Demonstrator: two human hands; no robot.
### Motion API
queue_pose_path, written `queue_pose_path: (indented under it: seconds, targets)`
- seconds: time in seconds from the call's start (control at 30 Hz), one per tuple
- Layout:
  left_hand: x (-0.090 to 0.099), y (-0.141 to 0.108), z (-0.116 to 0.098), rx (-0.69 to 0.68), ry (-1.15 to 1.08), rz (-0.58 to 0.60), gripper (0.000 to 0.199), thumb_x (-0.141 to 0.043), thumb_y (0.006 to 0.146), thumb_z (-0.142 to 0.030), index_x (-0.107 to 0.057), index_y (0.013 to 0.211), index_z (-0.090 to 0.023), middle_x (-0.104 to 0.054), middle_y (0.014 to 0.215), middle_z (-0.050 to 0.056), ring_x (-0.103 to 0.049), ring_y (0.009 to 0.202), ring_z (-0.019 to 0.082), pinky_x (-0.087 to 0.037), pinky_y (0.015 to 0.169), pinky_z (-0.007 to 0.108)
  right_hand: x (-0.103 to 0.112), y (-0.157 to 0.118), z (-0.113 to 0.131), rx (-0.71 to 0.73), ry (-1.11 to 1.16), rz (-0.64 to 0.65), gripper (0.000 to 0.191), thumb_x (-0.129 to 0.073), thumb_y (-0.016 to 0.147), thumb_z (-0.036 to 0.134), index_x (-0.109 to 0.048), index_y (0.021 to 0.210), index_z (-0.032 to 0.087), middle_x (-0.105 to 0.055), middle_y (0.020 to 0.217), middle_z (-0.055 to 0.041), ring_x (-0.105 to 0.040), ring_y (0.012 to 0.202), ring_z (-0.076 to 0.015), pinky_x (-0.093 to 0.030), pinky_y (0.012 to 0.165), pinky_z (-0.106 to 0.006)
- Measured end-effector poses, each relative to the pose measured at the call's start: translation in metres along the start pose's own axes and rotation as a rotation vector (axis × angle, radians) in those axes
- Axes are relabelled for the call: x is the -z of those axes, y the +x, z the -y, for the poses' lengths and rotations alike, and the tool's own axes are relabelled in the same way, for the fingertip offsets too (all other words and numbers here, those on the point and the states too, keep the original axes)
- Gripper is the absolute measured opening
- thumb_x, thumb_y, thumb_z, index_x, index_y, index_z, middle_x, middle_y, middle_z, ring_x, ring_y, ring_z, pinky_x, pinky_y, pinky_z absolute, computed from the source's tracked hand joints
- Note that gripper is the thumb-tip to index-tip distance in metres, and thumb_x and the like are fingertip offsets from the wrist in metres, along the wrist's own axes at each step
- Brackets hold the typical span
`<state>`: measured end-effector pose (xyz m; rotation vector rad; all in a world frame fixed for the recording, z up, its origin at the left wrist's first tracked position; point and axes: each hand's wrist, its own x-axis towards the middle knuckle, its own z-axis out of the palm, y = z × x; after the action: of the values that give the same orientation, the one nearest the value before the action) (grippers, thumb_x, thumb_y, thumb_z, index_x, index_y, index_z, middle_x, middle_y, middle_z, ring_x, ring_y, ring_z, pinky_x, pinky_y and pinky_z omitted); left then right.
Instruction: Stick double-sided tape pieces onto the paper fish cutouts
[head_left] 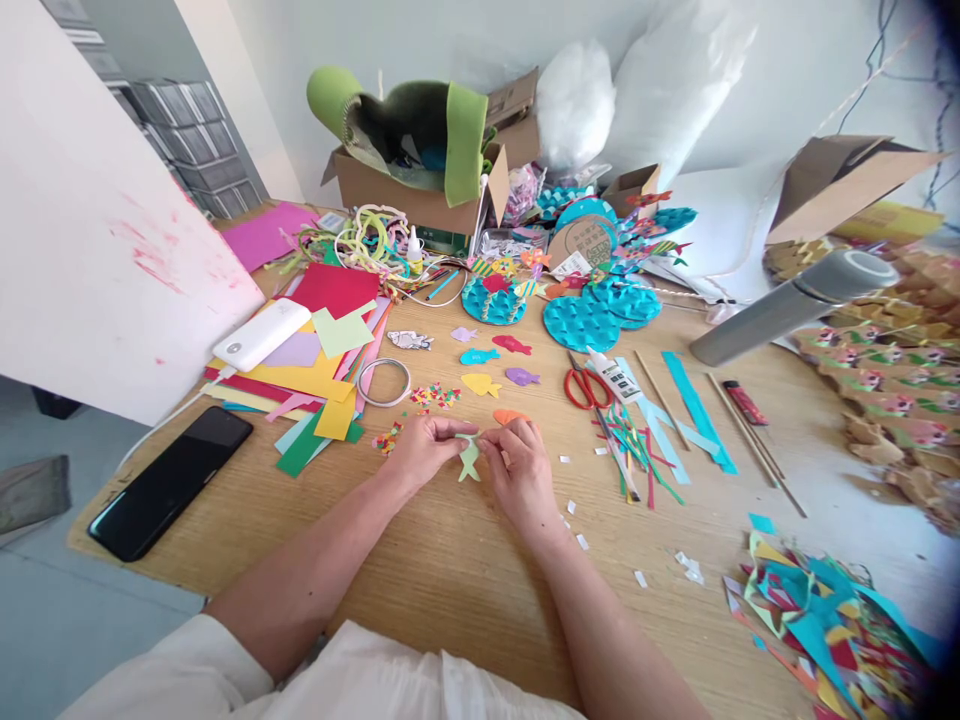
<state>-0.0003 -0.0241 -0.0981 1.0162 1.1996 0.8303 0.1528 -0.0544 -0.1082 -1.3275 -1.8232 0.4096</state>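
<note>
Between my two hands is a pale green paper fish (469, 462), its forked tail pointing toward me. My left hand (429, 446) pinches its left edge with thumb and forefinger. On the opposite edge, the fingers of my right hand (521, 465) are closed, their tips partly hidden. An orange paper fish (510, 416) lies just beyond my right hand, partly covered by it. Farther back rest a yellow paper fish (480, 384), a blue one (479, 356), a red one (512, 344) and a purple one (522, 376). Small colored paper bits (435, 396) lie beyond my left hand.
Red-handled scissors (587, 388), a glue bottle (611, 375) and thin paper strips (637, 450) lie to the right. A grey flask (787, 305) stands beyond them. Paper scraps (832, 620) are heaped at lower right. Colored sheets (337, 290), a power bank (262, 332) and a phone (172, 482) occupy the left.
</note>
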Motion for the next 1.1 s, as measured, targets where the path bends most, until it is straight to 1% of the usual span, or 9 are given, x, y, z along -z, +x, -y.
queue_pose_path:
  seconds: [0.13, 0.23, 0.4, 0.57, 0.7, 0.87, 1.1]
  targets:
    - [0.0001, -0.0003, -0.0007, 0.011, -0.026, 0.007, 0.019, -0.07, 0.065, -0.013, -0.077, 0.083, -0.015, -0.075, 0.072, 0.002, -0.066, 0.065, 0.016, -0.052, 0.066, 0.027, 0.0019, 0.0018, -0.0005, 0.046, -0.001, 0.004, 0.017, -0.051, 0.092, 0.012, -0.063, 0.082, 0.019, -0.055, 0.078, -0.0044, -0.049, 0.085, -0.0206, -0.042, 0.075, -0.035]
    - [0.0003, -0.0005, -0.0009, 0.007, -0.03, 0.011, 0.018, -0.07, 0.065, -0.013, -0.077, 0.082, -0.015, -0.075, 0.071, 0.002, -0.066, 0.065, 0.016, -0.052, 0.066, 0.027, 0.0027, 0.0025, -0.0011, 0.054, -0.002, 0.012, 0.016, -0.051, 0.092, 0.013, -0.063, 0.082, 0.019, -0.055, 0.078, -0.0044, -0.049, 0.083, -0.0202, -0.042, 0.075, -0.035]
    - [0.0004, 0.0005, 0.0003, 0.001, -0.035, 0.003, 0.019, -0.072, 0.063, -0.014, -0.077, 0.081, -0.015, -0.075, 0.071, 0.002, -0.066, 0.065, 0.016, -0.051, 0.065, 0.027, 0.0016, 0.0017, -0.0025, 0.036, 0.001, 0.023, 0.017, -0.05, 0.092, 0.014, -0.063, 0.082, 0.02, -0.055, 0.078, -0.0044, -0.049, 0.082, -0.02, -0.042, 0.074, -0.035]
    - [0.0002, 0.0008, 0.0004, 0.005, -0.035, -0.009, 0.022, -0.072, 0.062, -0.013, -0.077, 0.083, -0.015, -0.076, 0.074, 0.002, -0.067, 0.066, 0.016, -0.052, 0.068, 0.027, -0.0016, 0.0003, -0.003, -0.018, 0.029, 0.005, 0.014, -0.052, 0.091, 0.015, -0.061, 0.08, 0.019, -0.054, 0.079, -0.0039, -0.049, 0.081, -0.0192, -0.042, 0.075, -0.035]
    - [-0.0001, 0.0005, 0.0001, 0.009, -0.031, -0.016, 0.023, -0.072, 0.062, -0.012, -0.077, 0.084, -0.015, -0.076, 0.077, 0.002, -0.066, 0.065, 0.015, -0.052, 0.066, 0.026, -0.0032, -0.0007, -0.0027, -0.04, 0.034, -0.008, 0.014, -0.052, 0.091, 0.016, -0.06, 0.08, 0.019, -0.054, 0.08, -0.0041, -0.05, 0.083, -0.02, -0.042, 0.075, -0.035]
    - [-0.0006, 0.0014, 0.001, 0.018, -0.051, -0.006, 0.022, -0.072, 0.062, -0.013, -0.077, 0.083, -0.015, -0.075, 0.071, 0.001, -0.064, 0.061, 0.013, -0.051, 0.063, 0.025, -0.0034, -0.0017, -0.0011, -0.054, 0.034, -0.015, 0.014, -0.051, 0.091, 0.016, -0.059, 0.08, 0.02, -0.053, 0.08, -0.004, -0.05, 0.082, -0.0204, -0.042, 0.073, -0.035]
    - [-0.0001, 0.0025, 0.0032, 0.046, -0.147, 0.024, 0.023, -0.076, 0.058, -0.017, -0.077, 0.08, -0.015, -0.073, 0.066, 0.001, -0.064, 0.062, 0.014, -0.051, 0.063, 0.026, -0.0028, -0.0013, -0.0007, -0.022, 0.041, -0.022, 0.015, -0.05, 0.092, 0.016, -0.059, 0.081, 0.02, -0.053, 0.08, -0.0038, -0.05, 0.083, -0.0204, -0.042, 0.075, -0.036]
